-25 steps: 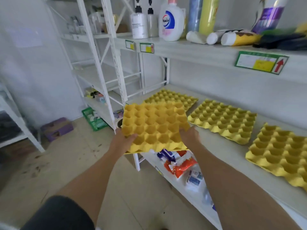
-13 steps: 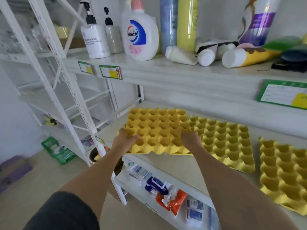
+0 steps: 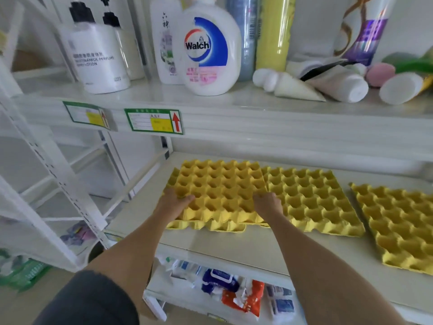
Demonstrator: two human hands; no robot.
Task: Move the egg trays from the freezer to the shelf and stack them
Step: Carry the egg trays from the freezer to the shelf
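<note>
Egg tray (image 3: pixel 218 191) held at near edge by left hand (image 3: pixel 174 204) and right hand (image 3: pixel 268 204), both closed on it, over lower tray (image 3: pixel 206 225) mostly hidden beneath. Second tray (image 3: pixel 314 202) overlapped at left edge. Third tray (image 3: pixel 403 221) cut off at frame edge. Bare shelf (image 3: pixel 234 242) left along front.

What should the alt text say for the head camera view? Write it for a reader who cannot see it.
Two bare hands, left hand and right hand, hold a yellow egg tray over another tray on a white shelf. Two more trays lie to its right; bottles stand above.
</note>
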